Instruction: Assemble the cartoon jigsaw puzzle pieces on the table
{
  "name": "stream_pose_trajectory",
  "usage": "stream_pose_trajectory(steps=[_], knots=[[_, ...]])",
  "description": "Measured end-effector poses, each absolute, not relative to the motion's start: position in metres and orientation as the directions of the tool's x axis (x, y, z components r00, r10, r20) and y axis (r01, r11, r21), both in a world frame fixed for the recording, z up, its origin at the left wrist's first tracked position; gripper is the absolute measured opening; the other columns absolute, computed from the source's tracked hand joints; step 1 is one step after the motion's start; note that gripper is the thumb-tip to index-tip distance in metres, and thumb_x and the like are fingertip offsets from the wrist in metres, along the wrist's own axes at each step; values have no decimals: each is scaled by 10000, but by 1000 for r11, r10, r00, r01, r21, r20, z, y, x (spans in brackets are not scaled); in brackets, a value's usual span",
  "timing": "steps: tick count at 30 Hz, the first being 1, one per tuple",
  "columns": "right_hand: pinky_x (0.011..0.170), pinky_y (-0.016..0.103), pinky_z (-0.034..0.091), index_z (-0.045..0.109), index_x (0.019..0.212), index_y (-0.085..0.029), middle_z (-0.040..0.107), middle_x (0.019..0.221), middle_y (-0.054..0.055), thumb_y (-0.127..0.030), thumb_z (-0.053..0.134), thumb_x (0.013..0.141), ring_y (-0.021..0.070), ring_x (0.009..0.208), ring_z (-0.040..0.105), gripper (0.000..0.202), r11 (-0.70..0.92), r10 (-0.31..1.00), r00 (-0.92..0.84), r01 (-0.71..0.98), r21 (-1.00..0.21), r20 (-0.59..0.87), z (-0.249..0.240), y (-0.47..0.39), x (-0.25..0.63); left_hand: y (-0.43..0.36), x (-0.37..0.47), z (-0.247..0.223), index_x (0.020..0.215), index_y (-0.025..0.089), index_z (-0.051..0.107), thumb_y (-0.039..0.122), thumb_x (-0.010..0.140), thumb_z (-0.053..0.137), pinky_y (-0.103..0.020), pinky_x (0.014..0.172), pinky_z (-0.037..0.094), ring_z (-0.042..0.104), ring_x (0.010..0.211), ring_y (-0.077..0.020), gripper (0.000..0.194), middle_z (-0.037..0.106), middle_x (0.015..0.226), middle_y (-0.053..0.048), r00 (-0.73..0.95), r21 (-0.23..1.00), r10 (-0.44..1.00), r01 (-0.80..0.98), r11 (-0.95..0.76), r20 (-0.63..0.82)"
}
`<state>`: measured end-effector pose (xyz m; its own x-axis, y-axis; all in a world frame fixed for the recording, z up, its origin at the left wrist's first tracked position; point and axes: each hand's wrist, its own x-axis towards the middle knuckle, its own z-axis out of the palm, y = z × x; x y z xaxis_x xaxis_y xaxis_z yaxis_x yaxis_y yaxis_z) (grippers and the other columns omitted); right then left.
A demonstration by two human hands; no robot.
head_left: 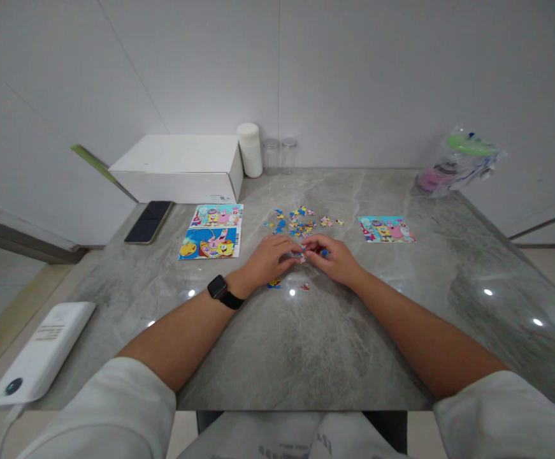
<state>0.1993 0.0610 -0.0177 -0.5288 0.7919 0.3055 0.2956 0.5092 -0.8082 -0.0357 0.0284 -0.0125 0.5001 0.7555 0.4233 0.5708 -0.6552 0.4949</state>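
Note:
My left hand and my right hand meet over the middle of the table, fingertips almost touching. Between them is a small pink jigsaw piece, pinched by the fingers of both hands. Just beyond my fingers lies a loose heap of colourful jigsaw pieces. Nearer to me, a blue and yellow piece sits partly behind my left hand, and a pinkish piece lies to its right. A little blue shows under my right fingers, partly hidden.
Cartoon picture sheets lie at left, a finished-looking cartoon picture at right. Behind are a white box, a white bottle, glass jars and a plastic bag. A phone and white device stand left.

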Motion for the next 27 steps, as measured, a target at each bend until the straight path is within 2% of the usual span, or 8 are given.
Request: stream_pose_trajectory(steps=[7, 13, 19, 27], knots=[[728, 304, 529, 728, 1066, -221, 774, 882, 22, -361, 708, 878, 178, 778, 699, 236, 377, 829, -524, 267, -887, 195, -14, 64, 200, 29, -37, -12, 1092, 236, 725, 356, 1005, 660, -397, 968, 485, 690, 1048, -223, 162, 768, 1067, -47, 453, 527, 780, 575, -626, 431], [699, 297, 496, 762, 1007, -227, 771, 859, 13, -402, 745, 859, 166, 729, 663, 230, 348, 818, -560, 300, -888, 132, -13, 61, 198, 30, -37, -10, 1033, 216, 725, 308, 1015, 621, -391, 940, 508, 690, 998, -219, 140, 767, 1023, -52, 388, 577, 812, 572, -583, 435], [700, 304, 496, 737, 929, -221, 753, 832, 18, -446, 745, 852, 169, 728, 650, 238, 303, 865, -480, 263, -916, 149, -14, 63, 197, 27, -37, -7, 1020, 207, 711, 302, 1041, 524, -389, 920, 510, 670, 942, -211, 210, 751, 998, -61, 356, 593, 835, 589, -549, 420], [663, 301, 519, 705, 892, -218, 741, 790, 12, -460, 746, 849, 167, 689, 653, 249, 306, 874, -451, 229, -924, 178, -12, 63, 195, 24, -34, -8, 934, 203, 684, 411, 995, 606, -366, 876, 510, 660, 897, -201, 230, 729, 912, -41, 388, 624, 830, 548, -558, 401]])
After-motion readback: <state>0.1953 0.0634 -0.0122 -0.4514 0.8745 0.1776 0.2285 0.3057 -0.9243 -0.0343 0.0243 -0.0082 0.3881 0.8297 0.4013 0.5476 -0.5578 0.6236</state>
